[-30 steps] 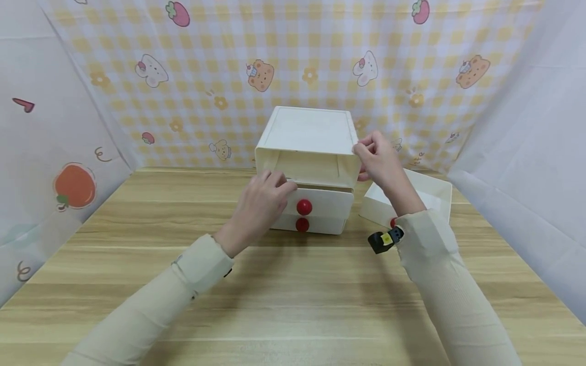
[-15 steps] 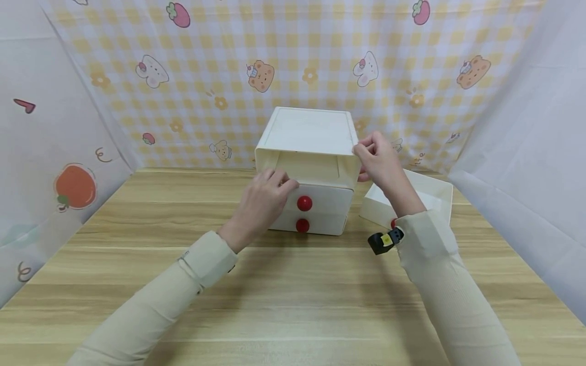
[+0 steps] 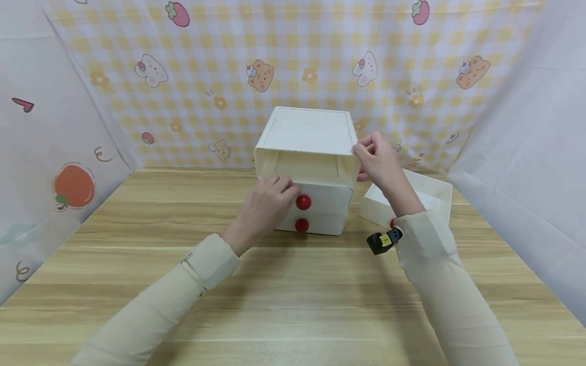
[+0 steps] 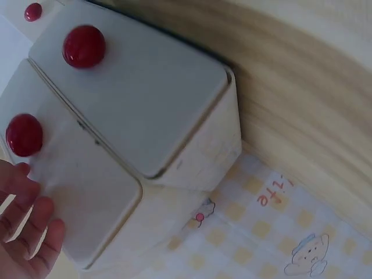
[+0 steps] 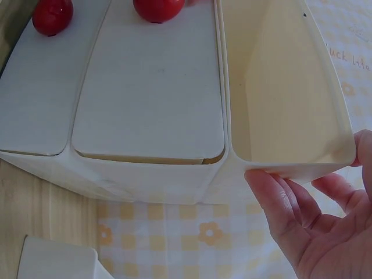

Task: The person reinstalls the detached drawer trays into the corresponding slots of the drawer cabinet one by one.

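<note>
A white drawer cabinet stands on the table with its top compartment lacking a drawer. Below that, the middle drawer and the bottom drawer each carry a round red knob. My left hand is at the upper left of the middle drawer's front, its bent fingertips against the panel beside the knob in the left wrist view. With thumb on the top edge and fingers on the side wall, my right hand holds the cabinet's upper right front corner.
A loose white drawer with a red knob lies on the wooden table to the right of the cabinet, partly behind my right forearm. A yellow checked cloth hangs close behind the cabinet.
The middle drawer has slid back into the cabinet, closing the gap along its top. My left hand moved slightly forward and right with it; the right hand kept its place.
</note>
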The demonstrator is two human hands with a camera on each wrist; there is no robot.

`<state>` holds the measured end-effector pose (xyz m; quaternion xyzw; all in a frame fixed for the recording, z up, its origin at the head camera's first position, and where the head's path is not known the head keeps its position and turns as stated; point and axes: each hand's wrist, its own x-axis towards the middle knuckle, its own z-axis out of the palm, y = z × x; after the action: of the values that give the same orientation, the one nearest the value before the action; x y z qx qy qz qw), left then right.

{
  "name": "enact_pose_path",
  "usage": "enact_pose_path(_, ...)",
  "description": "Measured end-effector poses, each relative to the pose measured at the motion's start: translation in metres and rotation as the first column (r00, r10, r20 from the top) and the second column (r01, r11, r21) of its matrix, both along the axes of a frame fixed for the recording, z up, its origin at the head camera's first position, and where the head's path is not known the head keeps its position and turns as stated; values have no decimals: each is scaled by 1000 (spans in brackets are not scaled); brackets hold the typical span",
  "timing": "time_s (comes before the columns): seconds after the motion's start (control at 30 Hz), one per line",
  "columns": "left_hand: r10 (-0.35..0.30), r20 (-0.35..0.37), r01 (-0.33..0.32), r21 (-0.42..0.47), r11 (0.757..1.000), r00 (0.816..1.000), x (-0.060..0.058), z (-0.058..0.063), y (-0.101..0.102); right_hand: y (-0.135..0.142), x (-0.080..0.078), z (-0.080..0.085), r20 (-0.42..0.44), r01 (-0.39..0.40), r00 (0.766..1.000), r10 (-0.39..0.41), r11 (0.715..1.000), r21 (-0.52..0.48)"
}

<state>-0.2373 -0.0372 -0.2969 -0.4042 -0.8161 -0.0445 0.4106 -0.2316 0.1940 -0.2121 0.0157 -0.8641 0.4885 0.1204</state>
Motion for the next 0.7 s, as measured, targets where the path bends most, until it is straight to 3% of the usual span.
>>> enact_pose_path(0.43, -66, 22, 65, 2, 998, 998, 4, -10, 4, -1, 0, 0, 2, -5, 1000, 5, 1000, -3)
enact_pose_path(0.7, -42, 49, 41, 15, 999, 998, 7, -11, 7, 0, 0, 0, 0, 6, 1000, -6, 1000, 11)
